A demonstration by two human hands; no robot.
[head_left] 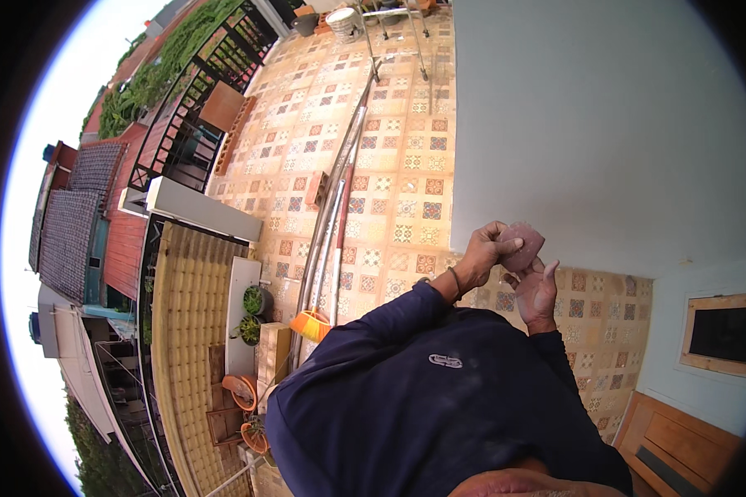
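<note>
A dusty, pinkish-red piece of sandpaper (523, 246) is pinched in my left hand (486, 253), the thumb lying across its face. Just below it is my right hand (537, 296), palm turned up, thumb and fingers apart. One right fingertip reaches the sandpaper's lower edge; whether it touches cannot be made out. Both hands look whitened with dust. Close in front of them stands a plain grey-blue wall (605, 124).
Long poles (336, 207) lie on the patterned tile floor (406, 157), with an orange-yellow broom head (310, 325) near their close end. A brick (316, 190) rests beside them. Potted plants (255, 301) are at left, a metal frame (396, 37) farther off, and a wooden door (680, 443) at lower right.
</note>
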